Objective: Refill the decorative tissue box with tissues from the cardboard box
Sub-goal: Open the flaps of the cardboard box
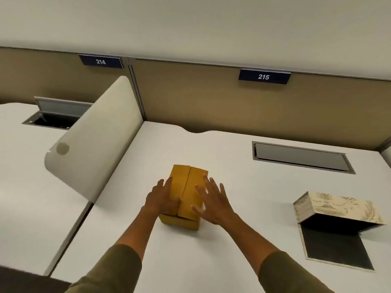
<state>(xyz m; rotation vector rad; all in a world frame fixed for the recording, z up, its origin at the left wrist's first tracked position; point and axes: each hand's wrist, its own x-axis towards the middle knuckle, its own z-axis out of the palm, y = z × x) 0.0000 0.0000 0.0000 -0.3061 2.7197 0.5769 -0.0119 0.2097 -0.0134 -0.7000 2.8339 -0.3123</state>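
A small yellow-brown cardboard box (186,191) stands in the middle of the white desk (243,208), its two top flaps folded shut along a centre seam. My left hand (161,197) rests against the box's left side, thumb on the left flap. My right hand (213,199) lies with fingers spread over the right flap and right edge. The decorative tissue box (338,208), cream with a gold pattern, lies on its side at the right with its dark-lined flap (336,250) open flat on the desk. No tissues are visible.
A grey cable hatch (300,157) sits flush in the desk behind the boxes. A cream divider panel (93,136) separates this desk from the left one, where another hatch (55,117) stands open. A tan partition wall carries signs 214 (101,61) and 215 (263,76).
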